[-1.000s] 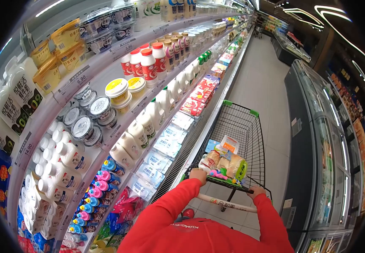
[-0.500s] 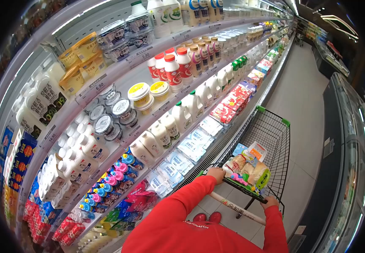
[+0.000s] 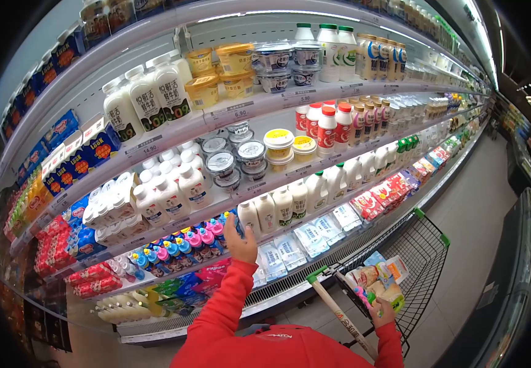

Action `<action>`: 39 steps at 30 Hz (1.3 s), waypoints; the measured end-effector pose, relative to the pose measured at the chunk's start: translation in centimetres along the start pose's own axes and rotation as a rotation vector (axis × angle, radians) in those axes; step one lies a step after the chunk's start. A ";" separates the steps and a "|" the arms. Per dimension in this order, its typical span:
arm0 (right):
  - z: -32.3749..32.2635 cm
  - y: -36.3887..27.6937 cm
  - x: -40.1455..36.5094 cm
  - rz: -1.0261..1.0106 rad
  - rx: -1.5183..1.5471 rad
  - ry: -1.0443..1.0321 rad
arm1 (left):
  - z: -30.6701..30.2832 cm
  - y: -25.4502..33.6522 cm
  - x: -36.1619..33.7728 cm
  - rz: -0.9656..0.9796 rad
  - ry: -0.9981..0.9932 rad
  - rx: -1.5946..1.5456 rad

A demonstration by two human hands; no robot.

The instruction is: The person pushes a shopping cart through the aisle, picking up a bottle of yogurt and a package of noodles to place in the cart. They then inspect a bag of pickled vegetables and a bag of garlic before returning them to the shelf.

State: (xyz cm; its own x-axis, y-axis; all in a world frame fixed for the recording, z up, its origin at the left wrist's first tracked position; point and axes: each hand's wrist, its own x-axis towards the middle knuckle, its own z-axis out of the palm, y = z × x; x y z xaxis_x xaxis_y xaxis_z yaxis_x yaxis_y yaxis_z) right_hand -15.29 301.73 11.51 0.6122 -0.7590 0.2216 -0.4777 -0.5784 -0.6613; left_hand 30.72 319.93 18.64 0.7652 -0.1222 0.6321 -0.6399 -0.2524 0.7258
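White bottles (image 3: 147, 101) above the left hand (image 3: 241, 243) read "悦鲜活".

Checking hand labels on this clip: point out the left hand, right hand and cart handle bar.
Left hand (image 3: 241, 243), head view: middle of the hand.
Right hand (image 3: 382, 313), head view: middle of the hand.
Cart handle bar (image 3: 341, 317), head view: middle of its pale length.

Cart handle (image 3: 343, 319) partly hidden behind right sleeve (image 3: 389, 346); top-shelf jars (image 3: 122, 15) cut off above.
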 end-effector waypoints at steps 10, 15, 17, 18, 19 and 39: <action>16.3 -32.6 21.0 -0.593 0.472 -0.507 | -5.0 -4.5 9.6 -0.195 0.205 -0.362; 27.5 -41.4 26.1 -0.626 0.557 -0.437 | -5.2 -5.0 9.5 -0.192 0.103 -0.408; 30.4 -42.5 27.4 -0.572 0.523 -0.396 | -5.4 -5.4 9.5 -0.204 0.083 -0.490; 30.8 -43.1 27.6 -0.541 0.522 -0.402 | -5.5 -5.6 9.5 -0.211 0.072 -0.529; 31.1 -43.6 27.5 -0.507 0.522 -0.408 | -5.5 -5.7 9.4 -0.202 0.086 -0.551; 25.9 -46.4 20.5 -0.576 0.825 0.114 | -7.8 1.0 7.8 -0.026 0.174 -0.721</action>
State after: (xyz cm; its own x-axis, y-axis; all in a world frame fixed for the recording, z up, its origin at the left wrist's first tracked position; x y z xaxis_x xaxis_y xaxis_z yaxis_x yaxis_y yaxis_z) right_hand 35.79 320.75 28.16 0.5281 -0.4786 0.7014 0.4822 -0.5109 -0.7117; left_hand 35.50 326.23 26.41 0.7970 0.0438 0.6024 -0.5549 0.4470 0.7017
